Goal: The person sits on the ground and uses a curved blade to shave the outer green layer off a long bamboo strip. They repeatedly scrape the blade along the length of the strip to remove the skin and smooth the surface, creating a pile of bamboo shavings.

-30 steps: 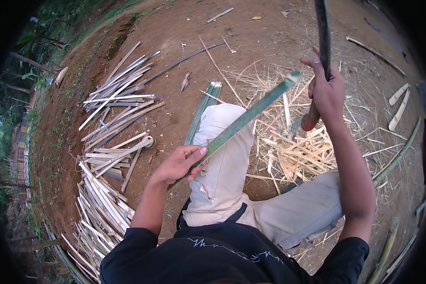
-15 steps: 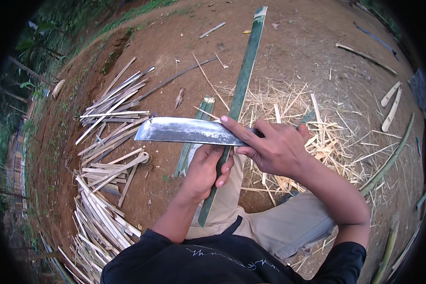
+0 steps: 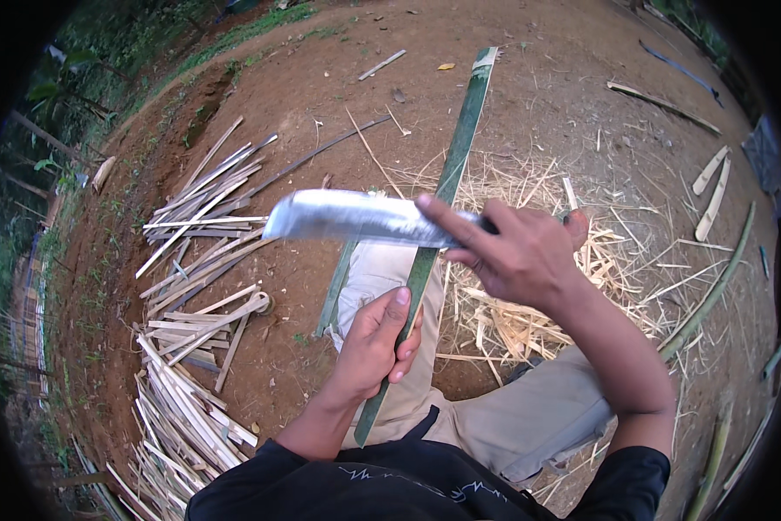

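Blade has slid left since half a second ago; strip sits much as it was.

Your right hand (image 3: 520,256) is clenched on the machete (image 3: 355,217), flat across the green bamboo strip (image 3: 438,221); your left hand (image 3: 377,343) wraps the strip over your knee (image 3: 382,269) (far end on the dirt). Keep those fingers below the edge, strip steady, blade square.

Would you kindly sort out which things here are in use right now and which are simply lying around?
In use:
- left hand gripping the green bamboo strip
- right hand holding the broad knife across that strip

Lying about:
- pile of split slats on the left
- straw-like shavings
- pale offcuts on the right
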The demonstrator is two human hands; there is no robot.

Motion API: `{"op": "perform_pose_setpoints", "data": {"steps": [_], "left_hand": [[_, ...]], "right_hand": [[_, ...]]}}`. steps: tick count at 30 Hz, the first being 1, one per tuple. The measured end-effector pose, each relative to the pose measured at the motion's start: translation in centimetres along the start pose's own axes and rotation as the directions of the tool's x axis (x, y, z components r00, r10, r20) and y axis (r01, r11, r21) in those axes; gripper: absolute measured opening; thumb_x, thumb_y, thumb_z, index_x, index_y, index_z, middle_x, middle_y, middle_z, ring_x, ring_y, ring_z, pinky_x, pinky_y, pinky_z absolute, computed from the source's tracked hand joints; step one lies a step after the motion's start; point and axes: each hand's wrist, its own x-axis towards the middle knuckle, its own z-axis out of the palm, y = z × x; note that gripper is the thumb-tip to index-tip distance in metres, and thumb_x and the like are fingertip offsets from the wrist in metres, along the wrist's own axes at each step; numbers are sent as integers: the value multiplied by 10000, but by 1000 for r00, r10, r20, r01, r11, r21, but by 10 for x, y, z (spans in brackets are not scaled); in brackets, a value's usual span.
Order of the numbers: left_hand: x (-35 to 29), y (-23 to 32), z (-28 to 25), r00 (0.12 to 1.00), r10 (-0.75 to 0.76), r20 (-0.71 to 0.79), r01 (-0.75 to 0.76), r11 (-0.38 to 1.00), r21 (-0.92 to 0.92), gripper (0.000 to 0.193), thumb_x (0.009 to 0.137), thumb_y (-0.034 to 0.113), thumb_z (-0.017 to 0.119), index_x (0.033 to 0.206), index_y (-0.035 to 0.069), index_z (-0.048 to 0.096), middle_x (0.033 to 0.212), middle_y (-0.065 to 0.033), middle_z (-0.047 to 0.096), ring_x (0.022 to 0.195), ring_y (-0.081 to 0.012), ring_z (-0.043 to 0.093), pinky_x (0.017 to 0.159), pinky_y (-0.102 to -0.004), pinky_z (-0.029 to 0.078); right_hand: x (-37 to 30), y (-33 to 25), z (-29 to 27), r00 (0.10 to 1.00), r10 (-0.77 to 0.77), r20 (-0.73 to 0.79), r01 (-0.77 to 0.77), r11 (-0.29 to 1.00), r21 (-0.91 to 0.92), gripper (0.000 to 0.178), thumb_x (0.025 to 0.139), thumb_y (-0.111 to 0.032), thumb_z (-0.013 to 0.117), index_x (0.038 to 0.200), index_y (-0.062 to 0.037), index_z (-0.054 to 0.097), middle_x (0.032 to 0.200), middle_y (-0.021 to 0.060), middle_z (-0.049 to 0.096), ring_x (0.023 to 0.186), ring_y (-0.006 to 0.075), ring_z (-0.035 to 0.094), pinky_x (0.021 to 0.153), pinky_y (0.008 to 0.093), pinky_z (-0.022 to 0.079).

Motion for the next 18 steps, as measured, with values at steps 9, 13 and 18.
{"op": "perform_pose_setpoints", "data": {"steps": [9, 13, 18], "left_hand": [[-9, -2, -8, 999, -35, -37, 37, 998, 44, 421, 1065, 379, 340, 846, 45, 474, 529, 13, 385, 339, -52, 316, 326, -198, 265], [-12, 1, -14, 999, -41, -8, 41, 996, 77, 416, 1063, 387, 346, 840, 60, 473, 548, 8, 405, 366, -51, 322, 353, -202, 296], [-17, -3, -13, 998, -54, 11, 53, 995, 85, 419, 1064, 385, 337, 832, 62, 468, 547, 12, 406, 363, -48, 338, 352, -202, 300]], "right_hand": [[-1, 28, 10, 979, 200, -37, -198, 979, 54, 503, 970, -408, 508, 1462, -371, 407, 654, 10, 519, 441, 122, 468, 364, 292, 384], [1, 18, 8, 996, 39, -75, -35, 998, 50, 487, 971, -422, 507, 1448, -364, 433, 641, 16, 517, 442, 119, 465, 364, 298, 378], [-1, 75, 20, 945, 212, -248, -193, 976, 102, 498, 982, -423, 496, 1466, -370, 396, 636, 18, 519, 416, 110, 441, 345, 284, 364]]}}
